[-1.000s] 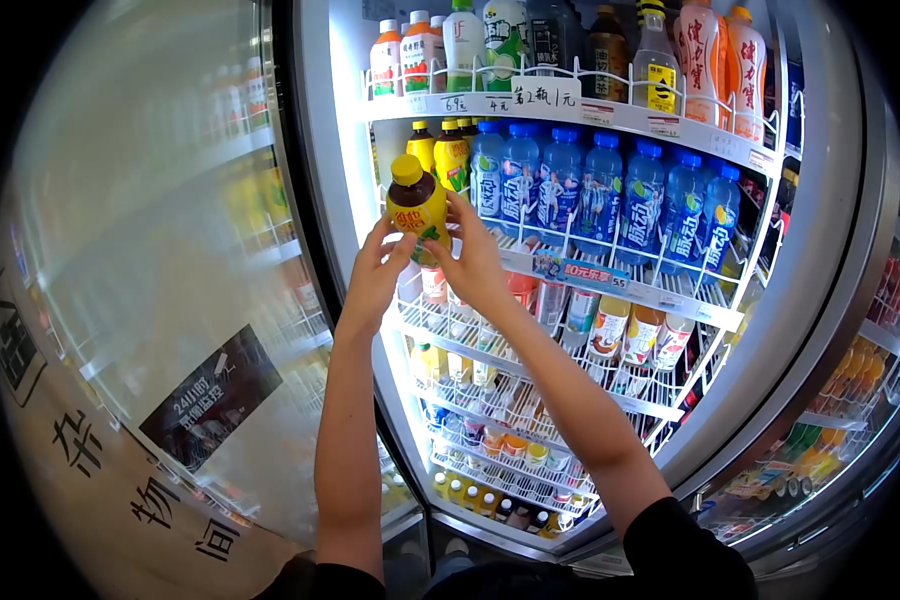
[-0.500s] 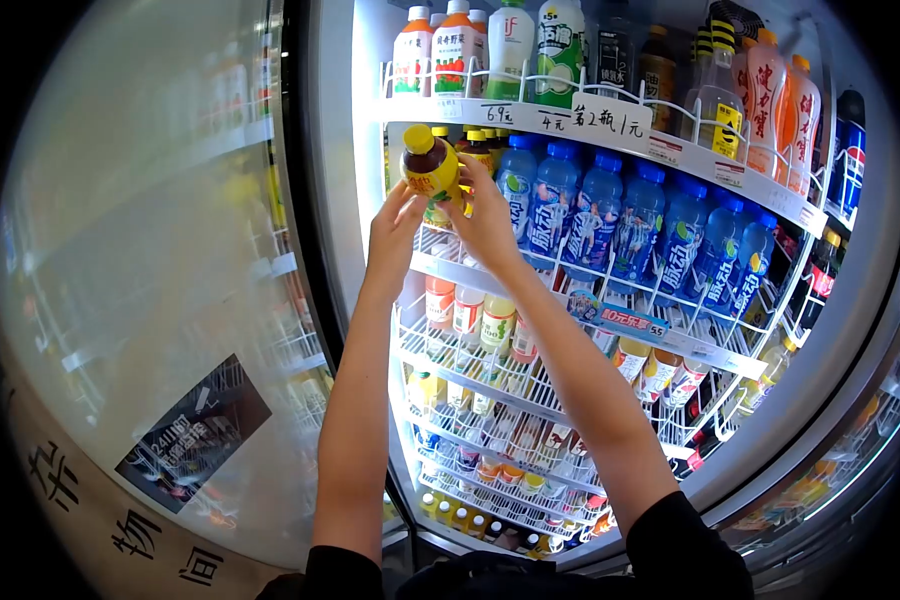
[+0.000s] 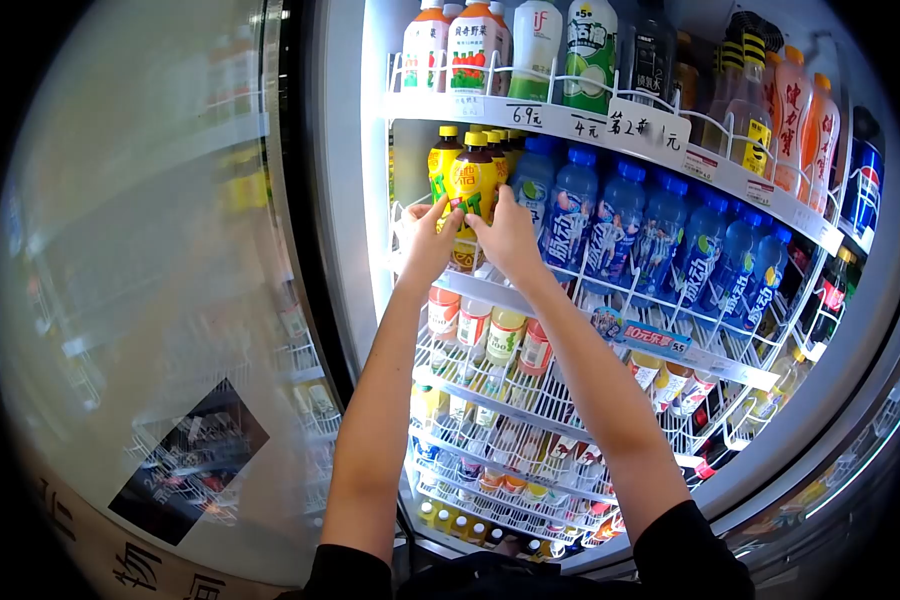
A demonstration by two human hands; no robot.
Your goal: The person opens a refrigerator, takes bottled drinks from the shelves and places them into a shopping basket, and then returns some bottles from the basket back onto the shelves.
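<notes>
A yellow-labelled drink bottle [image 3: 467, 177] with a yellow cap and dark liquid stands nearly upright at the front of the second shelf, between my two hands. My left hand [image 3: 430, 240] has its thumb and fingers closed on the bottle's lower left side. From the right, my right hand [image 3: 507, 236] grips it with the thumb in front and fingers along its side. Another yellow-labelled bottle [image 3: 441, 158] is just left of the held one, with several yellow caps behind. The held bottle's base is partly hidden by my hands and the wire guard.
Blue-capped bottles [image 3: 572, 205] line the shelf to the right. Above is a shelf edge [image 3: 530, 117] with handwritten price tags. A white wire guard [image 3: 610, 280] runs along the shelf front. The open glass door [image 3: 170, 250] stands left; lower racks hold more drinks.
Both hands have lowered and moved right with the bottle. It was tilted in front of the shelf and is now nearly upright among the yellow bottles. The view has shifted slightly.
</notes>
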